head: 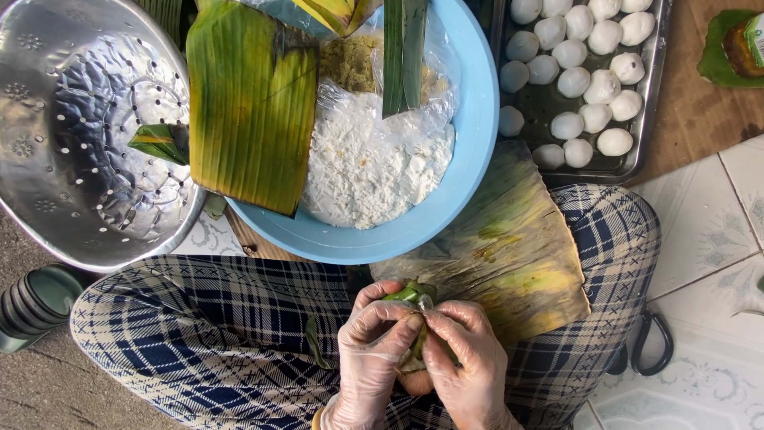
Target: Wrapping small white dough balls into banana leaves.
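My left hand (pixel 370 350) and my right hand (pixel 469 362), both in thin clear gloves, are pressed together over my lap. Between them they hold a small packet of green banana leaf (pixel 414 293), whose folded top sticks out above the fingers. The packet's lower part is hidden by the fingers. Just beyond my hands a large yellow-green banana leaf (pixel 509 247) lies across my right knee. My legs are in blue and white checked trousers (pixel 199 334).
A light blue bowl (pixel 469 135) holds white crumbly dough in plastic, a brownish filling and leaf pieces. A metal tray (pixel 654 72) at the back right carries several white dough balls. A perforated metal colander (pixel 72 135) stands left. Scissors (pixel 649 342) lie on the tiled floor.
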